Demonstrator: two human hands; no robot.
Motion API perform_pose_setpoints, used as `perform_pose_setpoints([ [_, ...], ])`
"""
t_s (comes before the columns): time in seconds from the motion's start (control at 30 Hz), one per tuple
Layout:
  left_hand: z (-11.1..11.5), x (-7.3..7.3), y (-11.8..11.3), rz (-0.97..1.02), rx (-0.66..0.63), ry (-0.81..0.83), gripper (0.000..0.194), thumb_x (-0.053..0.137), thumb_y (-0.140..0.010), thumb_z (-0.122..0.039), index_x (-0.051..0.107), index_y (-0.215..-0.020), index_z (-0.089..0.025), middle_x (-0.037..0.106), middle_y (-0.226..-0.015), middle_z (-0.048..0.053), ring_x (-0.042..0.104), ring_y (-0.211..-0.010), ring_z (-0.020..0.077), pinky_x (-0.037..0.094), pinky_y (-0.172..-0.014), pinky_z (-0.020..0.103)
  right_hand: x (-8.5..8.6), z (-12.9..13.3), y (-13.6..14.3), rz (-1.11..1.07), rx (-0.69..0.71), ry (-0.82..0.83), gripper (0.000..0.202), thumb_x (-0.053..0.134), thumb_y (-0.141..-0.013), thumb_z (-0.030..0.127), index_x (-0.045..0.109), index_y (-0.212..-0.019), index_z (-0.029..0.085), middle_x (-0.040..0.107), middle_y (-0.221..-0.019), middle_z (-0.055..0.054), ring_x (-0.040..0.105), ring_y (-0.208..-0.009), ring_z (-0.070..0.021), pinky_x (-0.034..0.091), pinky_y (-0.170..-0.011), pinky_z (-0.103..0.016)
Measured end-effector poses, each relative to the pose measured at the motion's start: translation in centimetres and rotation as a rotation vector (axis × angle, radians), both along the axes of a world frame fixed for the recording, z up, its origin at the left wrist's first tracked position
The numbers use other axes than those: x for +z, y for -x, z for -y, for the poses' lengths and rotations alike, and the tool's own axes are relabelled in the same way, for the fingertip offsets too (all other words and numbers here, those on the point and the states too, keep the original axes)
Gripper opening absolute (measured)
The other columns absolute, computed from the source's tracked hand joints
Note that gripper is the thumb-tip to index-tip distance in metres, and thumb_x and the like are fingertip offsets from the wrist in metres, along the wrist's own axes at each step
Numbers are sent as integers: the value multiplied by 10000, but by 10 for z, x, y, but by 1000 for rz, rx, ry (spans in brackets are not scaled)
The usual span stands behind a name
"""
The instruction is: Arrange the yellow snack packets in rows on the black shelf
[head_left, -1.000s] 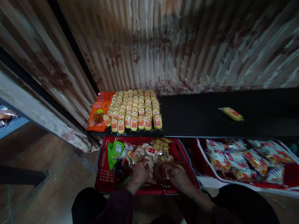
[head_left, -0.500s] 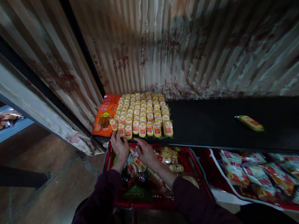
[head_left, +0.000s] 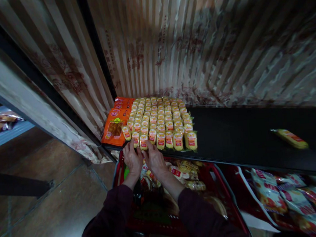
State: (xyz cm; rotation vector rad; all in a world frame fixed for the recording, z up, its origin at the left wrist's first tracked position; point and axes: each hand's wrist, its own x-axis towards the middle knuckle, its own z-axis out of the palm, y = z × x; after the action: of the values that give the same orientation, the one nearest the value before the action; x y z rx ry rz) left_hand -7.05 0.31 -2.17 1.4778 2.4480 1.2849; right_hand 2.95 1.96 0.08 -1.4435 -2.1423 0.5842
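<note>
Several rows of small yellow wrapped snack cakes (head_left: 161,140) with red-and-white labels stand close together on a black shelf (head_left: 231,138). My left hand (head_left: 133,159) is at the left end of the front row, its bent fingers against a wrapped cake (head_left: 135,138). Close beside it, my right hand (head_left: 154,160) has its fingers and thumb around the lower front of a neighbouring wrapped cake (head_left: 143,141). The fingertips are partly hidden. An orange snack packet (head_left: 117,127) lies left of the rows, with one cake (head_left: 126,132) leaning at its edge.
Below the shelf edge, a red basket (head_left: 226,186) holds mixed packaged snacks under my forearms. One loose wrapped cake (head_left: 292,138) lies on the shelf at right. Another red container with snack bags (head_left: 269,193) is lower right. A dark post (head_left: 94,43) and striped sheeting (head_left: 147,60) border the shelf.
My right hand has moved up to the front row, onto a cake. My left hand stays at the left end. The whole view has shifted, so the shelf appears farther right.
</note>
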Motion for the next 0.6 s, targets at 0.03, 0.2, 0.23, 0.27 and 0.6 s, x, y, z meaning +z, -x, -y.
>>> perform_pose_setpoints([
  [0.03,-1,0,1,5,-4,-5,415,497,-825,-195,559,-1235,-185,599,-1123,126,523,-1080,259,426,-962,433,-1,-1,1,-3,-11,-5,487,504,-884,218,385,-1355,184,596,-1162,-149,652,-897,-216,510,-773,-312],
  [0.2,-6,0,5,51,-9,-29,414,521,-787,-145,571,-1197,-174,589,-1093,124,530,-1074,250,430,-964,419,-5,-4,5,0,-64,-31,566,486,-891,221,272,-1411,159,598,-1142,-162,646,-910,-222,501,-745,-308],
  [0.23,-6,0,5,65,-5,-29,418,519,-784,-139,568,-1199,-168,584,-1082,125,533,-1070,248,435,-959,414,-5,-4,5,16,-69,-32,580,490,-891,232,259,-1418,158,599,-1138,-162,647,-902,-225,500,-733,-308],
  [0.27,-7,0,5,83,-4,-26,422,516,-784,-138,565,-1202,-163,579,-1074,125,539,-1058,244,444,-949,407,-5,-4,5,31,-72,-34,593,495,-890,244,249,-1423,157,600,-1132,-161,647,-892,-229,499,-721,-309],
  [0.6,-12,3,9,181,-75,-136,379,473,-800,-87,560,-1161,-163,549,-1060,102,590,-918,175,493,-880,346,3,-7,9,-5,-50,-76,630,456,-887,227,187,-1453,160,582,-1142,-153,635,-854,-221,503,-692,-309],
])
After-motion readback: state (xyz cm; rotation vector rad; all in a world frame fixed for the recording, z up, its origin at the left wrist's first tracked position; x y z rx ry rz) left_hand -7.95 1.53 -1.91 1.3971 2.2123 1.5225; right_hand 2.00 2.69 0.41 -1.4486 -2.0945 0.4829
